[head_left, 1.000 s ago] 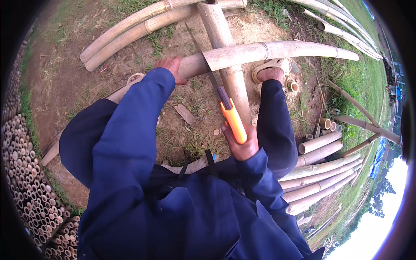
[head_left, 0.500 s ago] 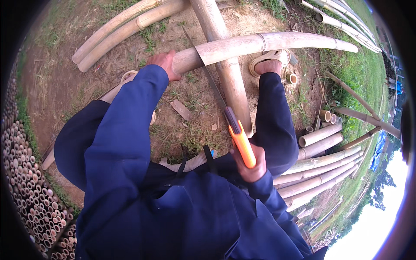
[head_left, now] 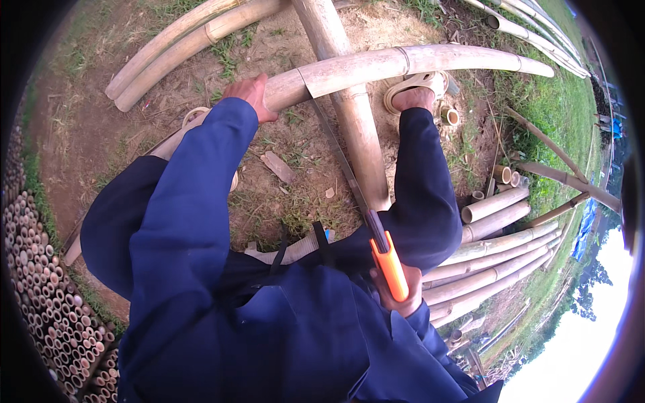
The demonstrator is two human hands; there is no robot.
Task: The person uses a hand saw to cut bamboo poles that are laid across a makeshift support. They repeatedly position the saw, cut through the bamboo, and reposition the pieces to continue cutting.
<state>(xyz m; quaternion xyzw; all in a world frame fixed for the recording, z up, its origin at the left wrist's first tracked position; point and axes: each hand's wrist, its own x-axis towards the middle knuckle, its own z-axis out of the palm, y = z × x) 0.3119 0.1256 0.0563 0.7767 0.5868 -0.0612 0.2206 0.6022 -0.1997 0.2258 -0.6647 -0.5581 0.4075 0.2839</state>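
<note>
- Left hand: upper middle-left of frame, curled round the left end of the bamboo pole; fingers bent against it, not spread.
- Right hand: lower middle-right of frame, closed round the orange handle of the hand saw.
- Saw: slants from handle up-left; blade meets the pole at a thin dark line just right of the left hand. Cut depth: can't tell.
- Pole: lies across the upper middle and runs to the upper right, bowed in the view; rests over the thicker support log, which crosses beneath it.
- Flat brown scrap on the dirt, center-left, well apart from the blade.
- Upper right of center: sandalled foot, short bamboo offcut just beside it.
- Upper left: two long bamboo poles side by side.
- Right: more bamboo lengths on the ground; blue tarp beyond.
- Lower left: big bamboo stack, round ends showing.
</note>
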